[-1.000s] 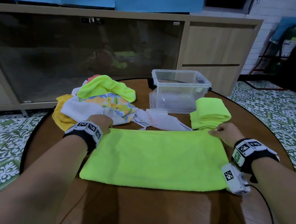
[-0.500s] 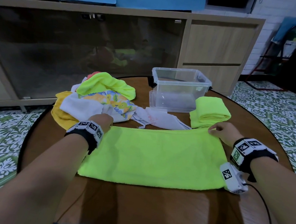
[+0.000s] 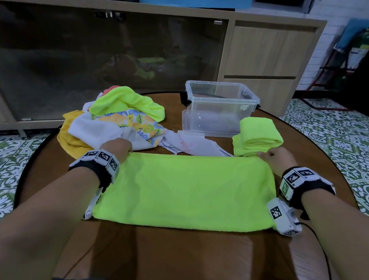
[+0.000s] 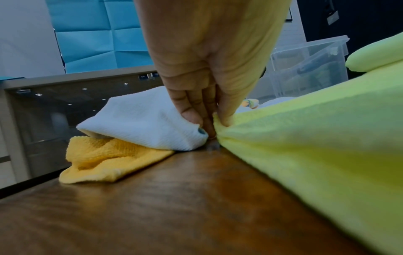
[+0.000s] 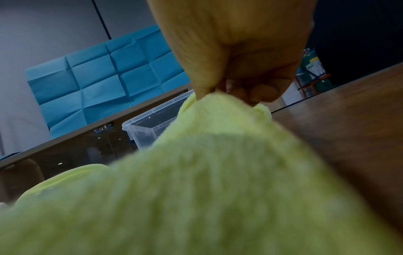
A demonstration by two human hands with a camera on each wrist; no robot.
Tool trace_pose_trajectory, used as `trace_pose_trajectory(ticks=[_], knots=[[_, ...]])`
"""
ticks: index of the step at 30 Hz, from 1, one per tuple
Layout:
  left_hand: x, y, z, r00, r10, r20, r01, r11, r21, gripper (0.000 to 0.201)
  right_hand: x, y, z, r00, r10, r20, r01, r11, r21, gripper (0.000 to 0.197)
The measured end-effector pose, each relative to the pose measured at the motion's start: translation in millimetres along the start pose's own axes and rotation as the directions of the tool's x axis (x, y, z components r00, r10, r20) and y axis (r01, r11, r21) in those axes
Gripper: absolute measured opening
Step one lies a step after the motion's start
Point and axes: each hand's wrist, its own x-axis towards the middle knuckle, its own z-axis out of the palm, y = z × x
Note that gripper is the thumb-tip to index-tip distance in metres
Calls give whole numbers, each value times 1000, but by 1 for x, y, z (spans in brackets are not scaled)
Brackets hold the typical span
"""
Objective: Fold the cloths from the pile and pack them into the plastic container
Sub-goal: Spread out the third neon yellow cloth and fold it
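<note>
Both hands pinch green cloth (image 3: 185, 187) far corners: left hand (image 3: 119, 147), right hand (image 3: 278, 157).

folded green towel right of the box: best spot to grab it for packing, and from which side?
Probably across the middle of the folded green towel, from above, thumb on one long side and fingers on the other. It lies flat in stacked layers beside the box, so pinching a corner would likely unfold it.
</note>
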Motion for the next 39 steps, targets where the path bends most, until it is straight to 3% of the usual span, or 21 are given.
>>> trace_pose_trajectory(ticks=[2, 7, 12, 18, 23, 24, 27, 30, 35, 39], knots=[[-2, -2, 1, 1000, 1, -4, -1, 1000, 23, 37, 0, 2, 0, 1000, -9, 12, 8, 999, 38, 48], [1, -4, 4, 1000, 10, 4, -10, 999, 53, 37, -3, 8, -3, 981, -8, 196, -25, 986, 164, 42], [2, -5, 5, 1000, -2, 4, 2, 997, 81, 36, -3, 12, -7, 988, -47, 147, 8, 967, 253, 13], [-9, -10, -4, 1000, -8, 1, 8, 996, 85, 32, -12, 8, -16, 959, -96, 268, -15, 922, 386, 25], [-23, -5, -25, 999, -39, 1, 39, 998, 50, 18, -22, -1, -32, 991, -113, 76, 57, 854, 517, 20], [-27, -4, -28, 998, -56, 24, 55, 997, 52, 12, -23, -1, -34, 990, -130, 52, 87, 863, 497, 17], [-31, -2, -34, 995, -95, 31, 94, 995, 23, 32, -33, -3, -36, 975, -189, 121, 154, 955, 255, 7], [-35, -1, -35, 997, -71, -17, 72, 997, 28, 32, -32, -1, -29, 967, -175, 183, 184, 982, -35, 28], [-31, -7, -23, 1000, -12, -2, 12, 992, 129, 10, -22, -15, -16, 984, -137, 114, 153, 977, -149, 26], [-19, -9, -10, 998, 48, -52, -38, 985, 167, 29, -10, -24, -2, 982, -141, 129, 168, 959, -230, 25]])
